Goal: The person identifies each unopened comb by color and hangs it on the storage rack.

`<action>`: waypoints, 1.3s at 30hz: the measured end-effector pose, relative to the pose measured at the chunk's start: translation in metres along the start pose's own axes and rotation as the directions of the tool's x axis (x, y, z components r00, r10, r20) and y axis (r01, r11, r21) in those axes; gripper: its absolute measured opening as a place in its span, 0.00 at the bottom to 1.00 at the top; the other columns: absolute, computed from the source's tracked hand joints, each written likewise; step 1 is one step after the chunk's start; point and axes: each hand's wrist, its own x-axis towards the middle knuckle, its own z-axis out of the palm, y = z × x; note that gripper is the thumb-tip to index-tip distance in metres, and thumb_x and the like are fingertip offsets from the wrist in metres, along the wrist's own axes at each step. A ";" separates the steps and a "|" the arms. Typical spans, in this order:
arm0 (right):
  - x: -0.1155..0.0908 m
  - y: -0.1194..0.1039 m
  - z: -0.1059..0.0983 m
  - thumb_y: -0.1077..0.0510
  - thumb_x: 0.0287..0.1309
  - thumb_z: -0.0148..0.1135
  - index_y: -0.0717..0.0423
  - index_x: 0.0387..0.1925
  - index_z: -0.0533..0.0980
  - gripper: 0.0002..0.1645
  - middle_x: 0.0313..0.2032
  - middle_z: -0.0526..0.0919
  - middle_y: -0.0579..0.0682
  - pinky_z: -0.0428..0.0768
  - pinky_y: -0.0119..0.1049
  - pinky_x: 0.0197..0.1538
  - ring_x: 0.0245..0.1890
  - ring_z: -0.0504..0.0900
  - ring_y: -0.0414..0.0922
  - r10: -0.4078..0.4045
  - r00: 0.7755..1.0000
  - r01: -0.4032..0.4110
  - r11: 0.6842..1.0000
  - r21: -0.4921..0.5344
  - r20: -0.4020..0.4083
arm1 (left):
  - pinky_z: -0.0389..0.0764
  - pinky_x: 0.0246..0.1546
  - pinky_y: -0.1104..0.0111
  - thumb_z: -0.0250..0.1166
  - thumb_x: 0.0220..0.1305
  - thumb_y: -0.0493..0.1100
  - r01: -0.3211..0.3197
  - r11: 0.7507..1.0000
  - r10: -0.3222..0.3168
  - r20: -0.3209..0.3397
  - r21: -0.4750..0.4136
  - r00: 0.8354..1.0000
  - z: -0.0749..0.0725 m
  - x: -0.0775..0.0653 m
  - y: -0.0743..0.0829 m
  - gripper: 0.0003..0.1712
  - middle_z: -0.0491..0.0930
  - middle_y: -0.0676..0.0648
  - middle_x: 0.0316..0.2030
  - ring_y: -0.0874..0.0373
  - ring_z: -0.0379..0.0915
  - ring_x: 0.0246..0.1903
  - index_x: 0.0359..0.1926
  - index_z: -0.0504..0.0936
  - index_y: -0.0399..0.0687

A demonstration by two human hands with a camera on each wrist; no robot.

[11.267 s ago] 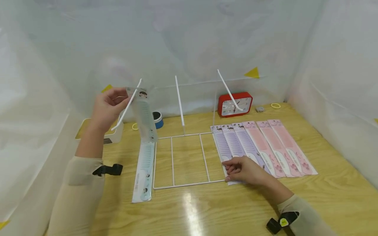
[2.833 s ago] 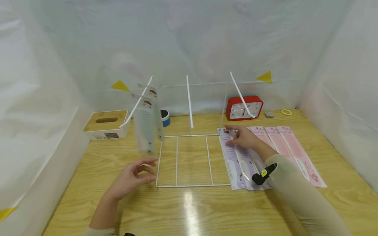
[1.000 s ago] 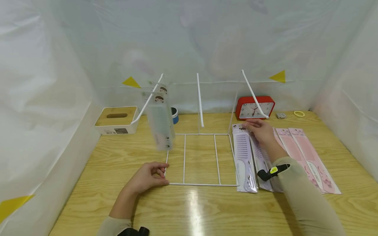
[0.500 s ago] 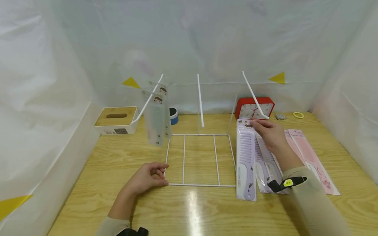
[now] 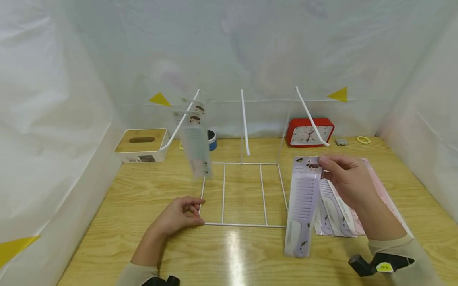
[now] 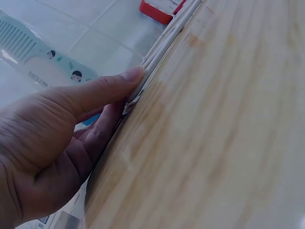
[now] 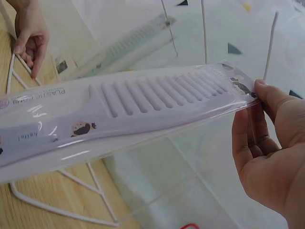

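In the head view my right hand pinches the top corner of a purple comb in a clear packet. The comb is raised and tilted beside the white wire rack. Its teeth and printed header show close up in the right wrist view, with thumb and fingertips on the packet's end. My left hand holds the rack's front left corner, thumb and forefinger on the wire in the left wrist view. Green packaged combs hang from the rack's left hook; the middle and right hooks bear nothing.
More purple combs and pink ones lie at the right, partly behind my right hand. Along the back stand a tissue box, a blue and white roll, and a red clock. A yellow ring lies far right.
A green comb once held in my left hand now hangs on the left hook; that hand went down to the rack's corner. My right hand has lifted a purple comb and brought it nearer me.
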 end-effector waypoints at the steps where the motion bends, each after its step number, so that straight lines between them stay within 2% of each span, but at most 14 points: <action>1: -0.004 -0.003 0.006 0.76 0.67 0.52 0.66 0.42 0.85 0.16 0.39 0.87 0.50 0.83 0.29 0.40 0.37 0.84 0.41 -0.044 0.998 0.044 0.999 0.009 0.036 | 0.82 0.36 0.74 0.78 0.50 0.34 0.004 1.000 -0.004 -0.008 0.006 1.000 0.000 0.001 0.000 0.35 0.80 0.41 0.38 0.60 0.78 0.37 0.60 0.77 0.31; 4: -0.014 -0.010 0.023 0.80 0.64 0.51 0.72 0.42 0.83 0.15 0.41 0.87 0.54 0.82 0.30 0.42 0.41 0.83 0.44 -0.175 0.975 0.169 0.984 0.049 0.136 | 0.81 0.35 0.74 0.80 0.48 0.35 -0.012 0.999 0.013 -0.023 0.041 1.000 -0.001 0.003 0.001 0.35 0.80 0.41 0.38 0.59 0.78 0.36 0.59 0.78 0.32; 6: -0.017 -0.013 0.034 0.82 0.61 0.51 0.76 0.41 0.82 0.15 0.42 0.87 0.57 0.82 0.31 0.43 0.44 0.82 0.46 -0.248 0.948 0.235 0.968 0.085 0.198 | 0.81 0.35 0.74 0.80 0.47 0.36 -0.020 0.998 0.022 -0.030 0.059 0.999 -0.002 0.004 0.002 0.36 0.80 0.42 0.37 0.59 0.78 0.36 0.59 0.78 0.32; 8: -0.017 -0.015 0.045 0.83 0.59 0.53 0.77 0.39 0.82 0.13 0.41 0.87 0.59 0.83 0.32 0.42 0.45 0.81 0.47 -0.303 0.926 0.290 0.953 0.091 0.224 | 0.81 0.35 0.73 0.81 0.47 0.37 -0.026 0.998 0.028 -0.028 0.065 0.999 -0.002 0.005 0.002 0.37 0.80 0.42 0.38 0.59 0.78 0.36 0.60 0.77 0.32; 11: -0.015 -0.014 0.061 0.82 0.58 0.57 0.77 0.38 0.82 0.11 0.40 0.87 0.58 0.83 0.32 0.40 0.42 0.81 0.47 -0.334 0.915 0.326 0.942 0.073 0.226 | 0.81 0.36 0.73 0.80 0.48 0.37 -0.022 0.999 0.023 -0.021 0.047 1.000 -0.004 0.005 0.000 0.39 0.80 0.41 0.39 0.59 0.78 0.36 0.62 0.76 0.32; 18: -0.003 -0.009 0.092 0.75 0.60 0.61 0.65 0.39 0.85 0.10 0.38 0.86 0.51 0.80 0.29 0.38 0.38 0.80 0.42 -0.283 0.939 0.290 0.957 -0.009 0.194 | 0.82 0.36 0.73 0.79 0.49 0.36 -0.021 1.000 0.021 -0.010 0.020 1.000 -0.006 0.003 -0.004 0.40 0.79 0.39 0.40 0.59 0.78 0.36 0.63 0.74 0.31; 26: 0.009 -0.015 0.124 0.71 0.61 0.64 0.59 0.37 0.85 0.08 0.36 0.85 0.48 0.78 0.29 0.37 0.34 0.77 0.41 -0.279 0.943 0.287 0.958 -0.023 0.180 | 0.81 0.36 0.74 0.79 0.50 0.37 -0.023 0.999 0.023 -0.008 0.029 1.000 -0.001 0.001 -0.006 0.39 0.79 0.38 0.42 0.59 0.77 0.37 0.63 0.75 0.32; 31: 0.016 -0.020 0.139 0.69 0.60 0.66 0.52 0.35 0.86 0.10 0.35 0.85 0.44 0.78 0.28 0.35 0.33 0.77 0.40 -0.250 0.958 0.261 0.963 -0.062 0.143 | 0.81 0.36 0.74 0.79 0.51 0.37 -0.021 1.000 0.021 -0.008 0.015 1.000 0.000 0.000 -0.006 0.39 0.79 0.38 0.42 0.57 0.77 0.38 0.64 0.74 0.32; 36: 0.023 -0.019 0.147 0.69 0.60 0.67 0.54 0.34 0.86 0.08 0.34 0.86 0.45 0.79 0.28 0.36 0.32 0.78 0.39 -0.228 0.966 0.236 0.970 -0.056 0.123 | 0.81 0.36 0.74 0.79 0.51 0.37 -0.023 1.000 0.023 -0.009 0.014 1.000 0.000 0.001 -0.007 0.39 0.79 0.37 0.42 0.58 0.77 0.38 0.64 0.74 0.33; 39: 0.027 -0.017 0.150 0.68 0.59 0.68 0.55 0.33 0.87 0.06 0.32 0.86 0.46 0.80 0.29 0.36 0.30 0.78 0.40 -0.210 0.974 0.218 0.971 -0.099 0.088 | 0.80 0.36 0.74 0.79 0.50 0.37 -0.024 1.000 0.025 -0.016 0.015 1.000 0.000 0.001 -0.008 0.39 0.79 0.38 0.41 0.59 0.77 0.37 0.63 0.75 0.32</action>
